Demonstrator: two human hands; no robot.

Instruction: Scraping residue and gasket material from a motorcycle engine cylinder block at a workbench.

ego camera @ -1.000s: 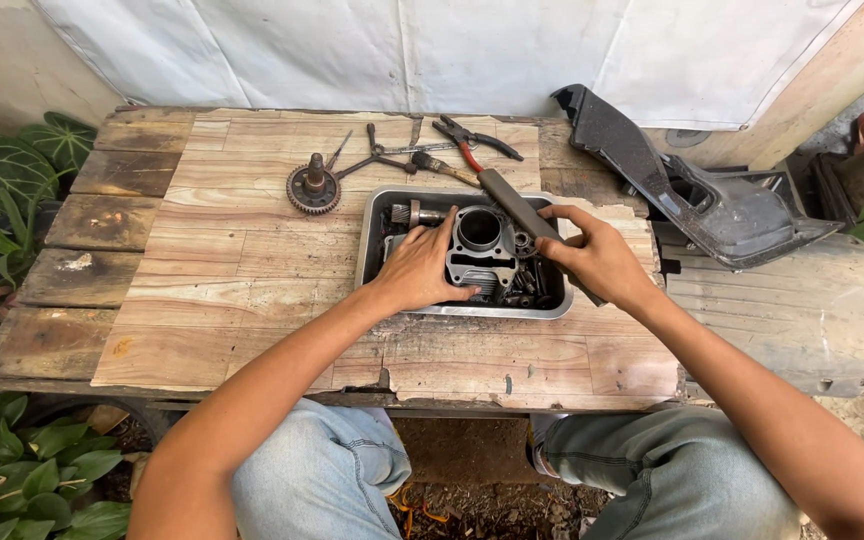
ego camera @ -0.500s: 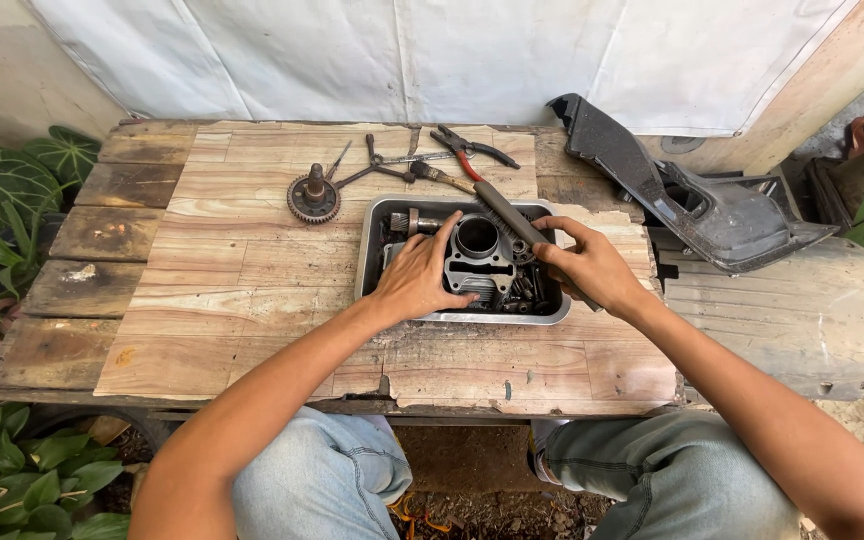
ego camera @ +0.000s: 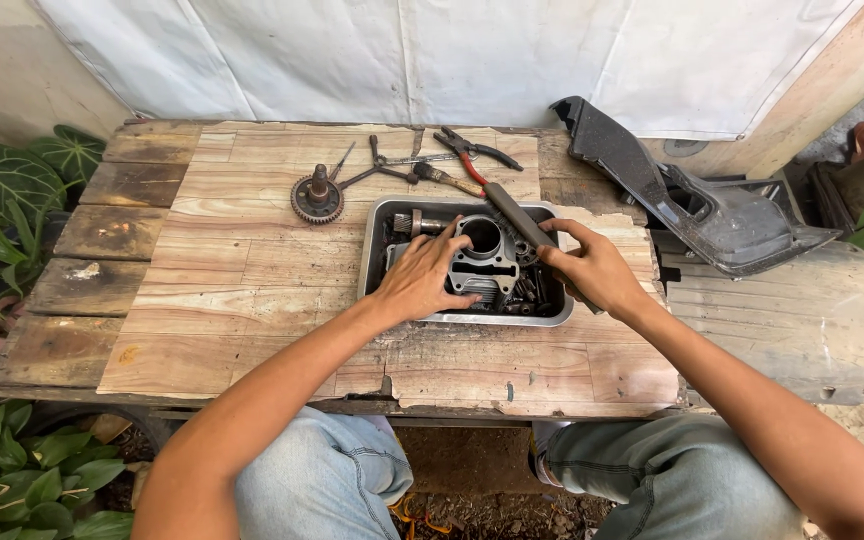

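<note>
Metal tray [ego camera: 372, 262] holds engine cylinder [ego camera: 482, 255]; both hands' fingers [ego camera: 449, 245] touch it.

Both bare forearms reach forward from the near edge of the view, converging toward the middle of the scene. The left hand [ego camera: 422, 278] lies palm down with the wrist straight, fingers spread and gently curled, their tips pointing far and slightly right. The right hand [ego camera: 592, 270] sits to its right, just apart from it, also palm down, its wrist bent a little inward. Its fingers are curled, with the index finger and thumb stretched leftward toward the left hand. The knees, in blue jeans, show near the bottom edge.
</note>
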